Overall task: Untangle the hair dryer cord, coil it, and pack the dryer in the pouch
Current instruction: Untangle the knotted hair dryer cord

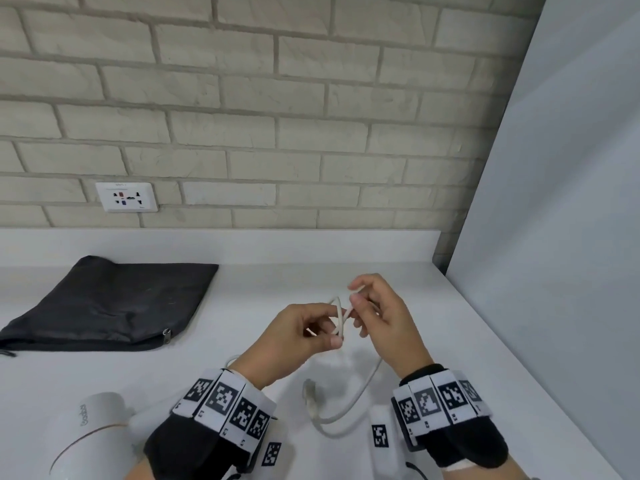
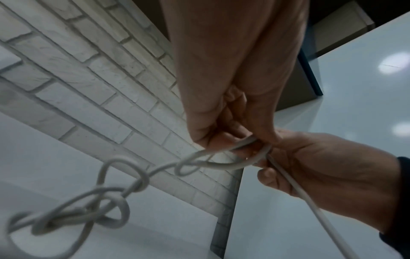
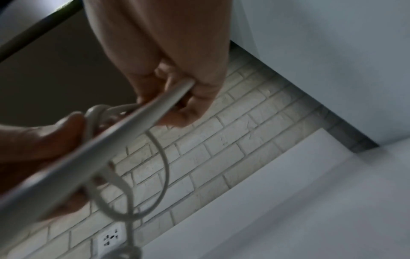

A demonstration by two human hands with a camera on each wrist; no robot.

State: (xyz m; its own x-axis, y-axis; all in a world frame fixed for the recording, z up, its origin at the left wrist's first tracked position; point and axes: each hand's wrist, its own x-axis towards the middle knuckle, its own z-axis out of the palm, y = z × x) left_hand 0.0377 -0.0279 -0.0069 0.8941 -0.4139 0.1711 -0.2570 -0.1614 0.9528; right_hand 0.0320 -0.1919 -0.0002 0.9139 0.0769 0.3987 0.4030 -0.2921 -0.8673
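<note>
Both hands are up off the counter just right of the pouch point(image 1: 110, 303), left hand point(image 1: 298, 336) and right hand point(image 1: 382, 317) each pinching the cord point(image 1: 341, 315) where it crosses between them, more knots dangling down toward the dryer point(image 1: 88, 431).
</note>
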